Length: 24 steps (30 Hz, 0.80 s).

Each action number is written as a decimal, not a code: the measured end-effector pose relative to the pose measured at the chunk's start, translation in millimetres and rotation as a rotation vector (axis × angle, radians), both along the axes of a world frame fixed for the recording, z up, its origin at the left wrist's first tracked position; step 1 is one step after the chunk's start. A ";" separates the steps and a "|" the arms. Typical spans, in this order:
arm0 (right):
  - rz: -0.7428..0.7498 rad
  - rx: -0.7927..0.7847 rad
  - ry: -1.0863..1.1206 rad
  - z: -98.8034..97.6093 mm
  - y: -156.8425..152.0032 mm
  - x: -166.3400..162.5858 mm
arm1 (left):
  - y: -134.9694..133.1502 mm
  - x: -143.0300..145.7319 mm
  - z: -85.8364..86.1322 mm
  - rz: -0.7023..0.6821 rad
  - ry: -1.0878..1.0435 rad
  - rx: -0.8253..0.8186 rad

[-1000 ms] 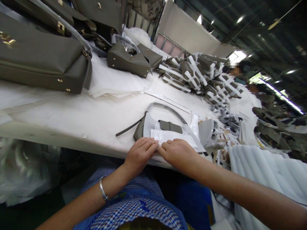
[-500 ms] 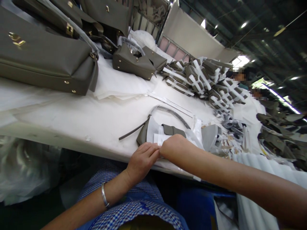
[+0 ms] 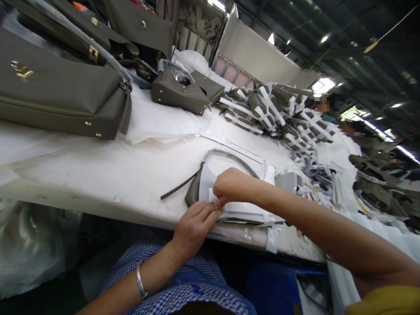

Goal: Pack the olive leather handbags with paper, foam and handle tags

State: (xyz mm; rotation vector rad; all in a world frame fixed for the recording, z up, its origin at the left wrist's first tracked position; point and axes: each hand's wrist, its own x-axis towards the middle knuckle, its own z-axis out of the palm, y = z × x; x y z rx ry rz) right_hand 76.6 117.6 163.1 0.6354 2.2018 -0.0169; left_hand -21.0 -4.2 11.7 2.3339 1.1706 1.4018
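Note:
A small olive-grey handbag lies on the white-covered table in front of me, with white wrapping sheet over its side. Its strap, covered in clear film, arches away from me, and a thin loose strap end points left. My left hand is closed at the bag's near edge, fingers together and pressing on it. Just above and touching it, my right hand is curled in a pinch over the white sheet; what lies between its fingertips is hidden. The right hand and forearm cover the bag's middle.
Larger olive handbags stand at the left, with a smaller one behind. Wrapped bag pieces are piled at the back. Grey rolls and scraps lie to the right. A clear strip hangs over the table's near edge.
My right hand has risen slightly up and left over the bag, now hiding the flap that showed earlier. My left hand stays at the near edge. The view has shifted a little.

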 end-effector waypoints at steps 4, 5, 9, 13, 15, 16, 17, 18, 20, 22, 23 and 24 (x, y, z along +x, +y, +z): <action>-0.002 0.004 0.130 -8.9 10.6 14.4 | -2.3 -1.1 -2.3 -0.002 0.032 -0.018; -0.016 0.014 0.149 -11.6 13.8 17.8 | -2.7 -1.3 -2.2 0.007 0.038 -0.013; -0.099 -0.018 0.250 -27.5 30.4 31.9 | -2.4 -0.6 -0.3 0.058 0.056 0.033; -0.262 -0.030 0.459 -43.8 52.2 53.6 | -1.0 -0.3 0.1 0.068 0.103 0.083; -0.379 0.101 0.617 -47.3 58.2 68.2 | -0.6 -1.1 -0.9 0.056 0.116 0.090; -0.437 0.181 0.690 -48.2 57.7 75.6 | -0.6 -1.6 -1.6 0.049 0.120 0.088; -0.486 0.251 0.748 -49.2 54.2 82.7 | -0.6 -2.0 -2.2 0.046 0.122 0.083; -0.524 0.294 0.799 -50.7 47.6 88.9 | -0.7 -2.2 -2.8 0.044 0.125 0.081; -0.531 0.263 0.890 -56.6 26.9 97.5 | -0.8 -2.2 -3.4 0.054 0.137 0.082; -0.511 0.180 0.953 -66.1 2.9 100.2 | -0.8 -1.4 -3.5 0.066 0.147 0.114; -0.509 0.155 0.961 -71.3 -7.2 99.7 | -0.6 -0.9 -3.5 0.071 0.148 0.141; -0.519 0.148 0.952 -76.2 -14.6 98.3 | -0.3 -0.3 -3.8 0.073 0.146 0.169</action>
